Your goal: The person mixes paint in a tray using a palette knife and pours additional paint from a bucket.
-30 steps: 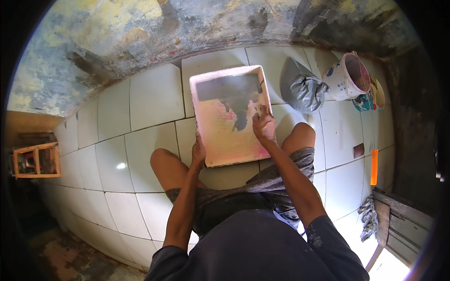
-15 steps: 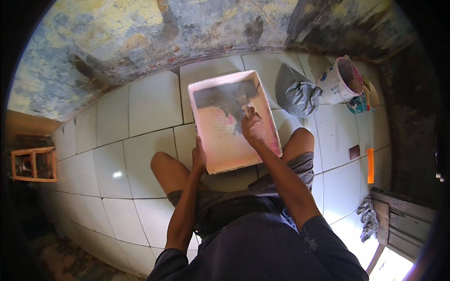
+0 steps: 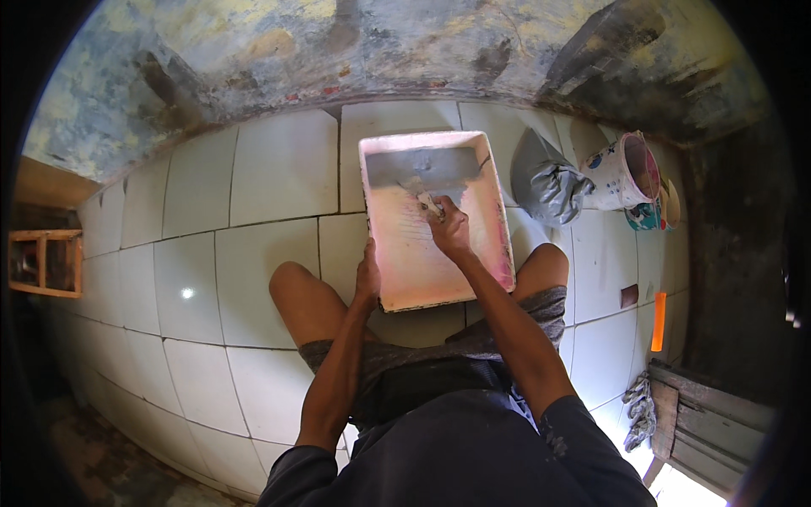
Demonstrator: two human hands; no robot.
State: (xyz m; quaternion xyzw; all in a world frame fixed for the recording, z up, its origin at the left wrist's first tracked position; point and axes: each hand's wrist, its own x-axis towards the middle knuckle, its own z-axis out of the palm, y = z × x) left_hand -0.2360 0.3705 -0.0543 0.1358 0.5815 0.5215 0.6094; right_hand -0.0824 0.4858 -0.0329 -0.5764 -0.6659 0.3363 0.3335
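Grey paste [image 3: 431, 165] lies in a band across the far end of a shallow pink-stained tray [image 3: 439, 275], which sits over the tiled floor [image 3: 266, 253] between the person's bent legs [image 3: 311, 297]. The right hand [image 3: 450, 230] is closed around the handle of a scraper [image 3: 424, 198], its blade at the near edge of the paste, left of the tray's centre line. The left hand [image 3: 367, 272] lies along the tray's left wall; whether its fingers curl underneath, I cannot tell.

To work the paste well, the blade is probably best laid low and flat, with even pressure, so its full edge gathers the thin smears from the tray's bare middle. Pushing toward the far wall should keep the mass together; steep, jabbing strokes could leave streaks. The left hand ought to brace against each stroke, since the tray might slide toward the grey bag [image 3: 549, 182] just right of its far end.
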